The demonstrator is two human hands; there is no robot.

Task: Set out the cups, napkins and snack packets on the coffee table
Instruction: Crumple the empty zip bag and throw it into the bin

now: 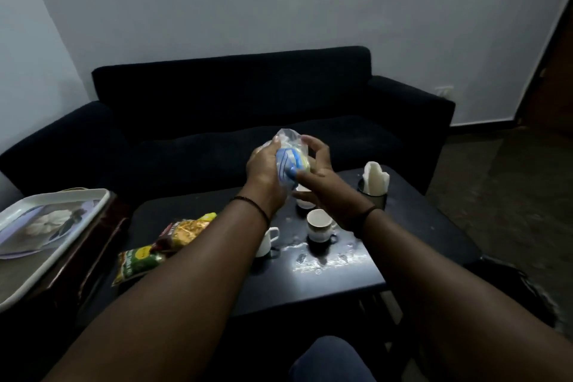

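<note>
Above the dark coffee table [341, 273] I hold a clear plastic packet [288, 158] with blue and yellow contents. My left hand [263, 167] grips its left side and my right hand [322, 177] grips its right side. Three white cups stand on the table: one [319, 225] in the middle, one [268, 240] partly behind my left forearm, one [304, 200] under my hands. White napkins [376, 178] stick up from a dark holder [375, 198] at the back right. A yellow snack packet [186, 231] and a green one [139, 263] lie at the table's left.
A white tray [46, 226] with a printed picture rests on a dark wooden side table [93, 245] at the left. A black sofa [232, 108] stands behind the coffee table. Wet spots shine on the tabletop near the cups. My knee [328, 360] shows at the bottom.
</note>
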